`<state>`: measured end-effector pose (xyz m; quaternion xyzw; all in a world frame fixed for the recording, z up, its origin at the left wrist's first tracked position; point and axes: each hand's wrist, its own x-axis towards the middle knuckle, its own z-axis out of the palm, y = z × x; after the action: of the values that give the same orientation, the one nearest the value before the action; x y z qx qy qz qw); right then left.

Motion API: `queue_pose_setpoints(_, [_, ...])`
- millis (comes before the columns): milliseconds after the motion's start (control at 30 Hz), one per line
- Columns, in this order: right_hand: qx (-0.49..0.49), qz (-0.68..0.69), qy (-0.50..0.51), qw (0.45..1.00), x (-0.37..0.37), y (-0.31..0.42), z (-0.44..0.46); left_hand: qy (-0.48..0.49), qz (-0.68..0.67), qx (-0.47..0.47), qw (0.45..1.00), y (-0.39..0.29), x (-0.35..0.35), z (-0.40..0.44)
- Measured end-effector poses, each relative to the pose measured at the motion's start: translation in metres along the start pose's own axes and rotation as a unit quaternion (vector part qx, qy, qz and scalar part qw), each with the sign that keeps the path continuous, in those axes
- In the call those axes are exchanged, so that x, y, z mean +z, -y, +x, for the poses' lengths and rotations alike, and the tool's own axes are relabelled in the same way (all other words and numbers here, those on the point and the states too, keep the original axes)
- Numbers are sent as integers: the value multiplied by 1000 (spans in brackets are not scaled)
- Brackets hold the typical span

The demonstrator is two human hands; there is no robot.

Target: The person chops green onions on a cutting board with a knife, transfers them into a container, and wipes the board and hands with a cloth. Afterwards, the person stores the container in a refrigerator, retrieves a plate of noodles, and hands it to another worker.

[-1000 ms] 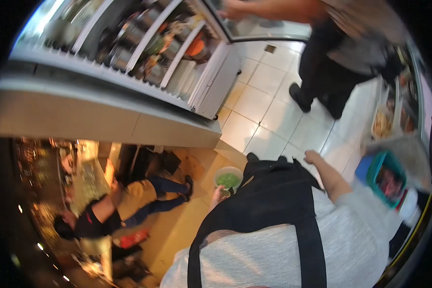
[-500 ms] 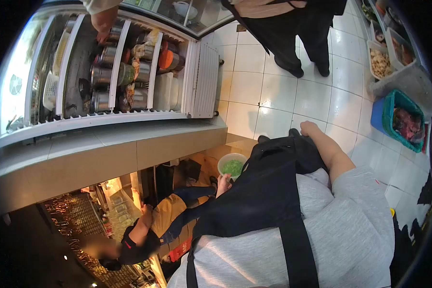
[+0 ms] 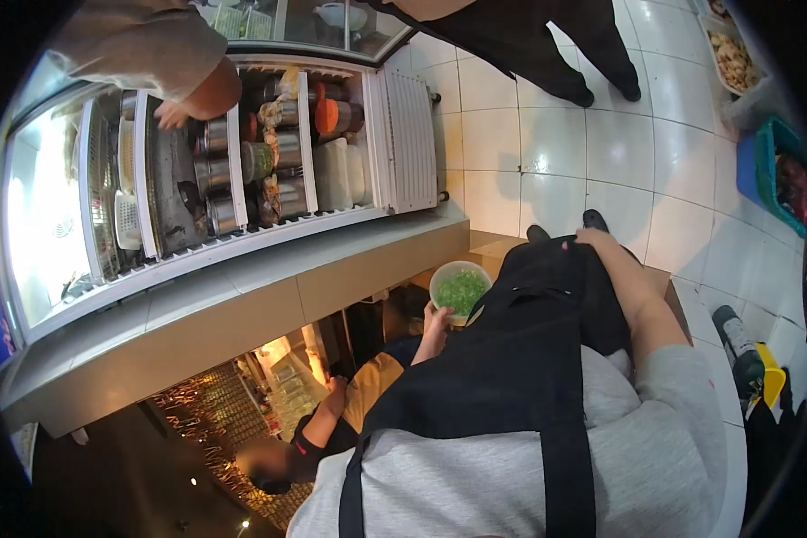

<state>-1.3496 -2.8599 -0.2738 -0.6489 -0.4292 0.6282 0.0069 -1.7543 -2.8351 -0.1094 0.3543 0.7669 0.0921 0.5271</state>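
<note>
My left hand (image 3: 437, 325) is closed on the rim and side of a pale plastic bowl (image 3: 435, 283). Chopped green herbs or scallions (image 3: 462, 291) fill much of it. The bowl is held out to the left of my black apron (image 3: 484, 368). My right hand (image 3: 594, 238) hangs at the apron's lower right edge, its fingers loosely curled with nothing visible in them.
A lit glass-door fridge (image 3: 233, 179) holds steel containers and jars; a co-worker's arm (image 3: 197, 90) reaches into it. Another person's legs (image 3: 569, 54) are ahead on the tiled floor (image 3: 556, 143). A teal-lined bin (image 3: 771, 170) stands right; a seated person (image 3: 332, 412) is left.
My view has shifted, with the fridge and bin lying further right in it. The bowl shows more fully. The co-worker's arm extends further across the fridge shelves.
</note>
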Motion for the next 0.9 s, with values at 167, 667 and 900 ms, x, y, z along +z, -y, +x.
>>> queue_pose_setpoints(167, [-7,24,75,997,31,-14,4,4,124,-48,991,-29,-5,21])
queue_pose_setpoints(667, [8,-124,-7,992,39,-53,88,60,0,-1,998,-42,15,24])
queue_pose_setpoints(900, [-147,-211,-136,957,-39,66,47,16,-244,-64,967,8,14,35])
